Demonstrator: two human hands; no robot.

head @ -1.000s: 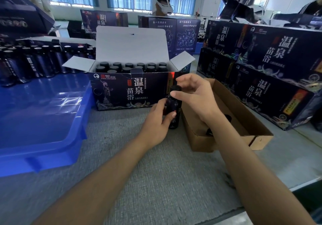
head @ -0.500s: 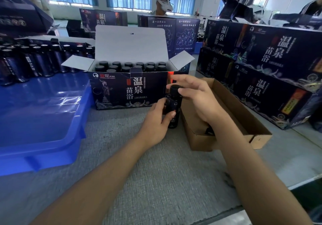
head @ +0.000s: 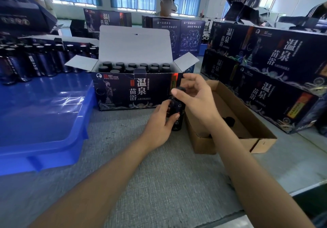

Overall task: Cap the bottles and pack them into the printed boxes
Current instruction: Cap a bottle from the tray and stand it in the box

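A dark bottle point(head: 177, 111) stands upright on the grey table just in front of the open printed box point(head: 132, 89). My left hand point(head: 160, 121) grips the bottle's body. My right hand point(head: 192, 93) pinches the black cap point(head: 180, 89) on the bottle's neck between thumb and fingers. The printed box has its white lid flap raised and holds several capped bottles point(head: 134, 66) in rows.
A brown cardboard tray point(head: 247, 127) with loose black caps lies right of the bottle. A blue plastic bin point(head: 40, 118) sits at the left, with several bottles point(head: 31, 59) standing behind it. Stacked printed boxes point(head: 276, 72) line the right. A person sits behind the boxes.
My right hand has turned on the cap, its fingers spreading wider. My left hand keeps its hold on the bottle. The bottle stays in place.
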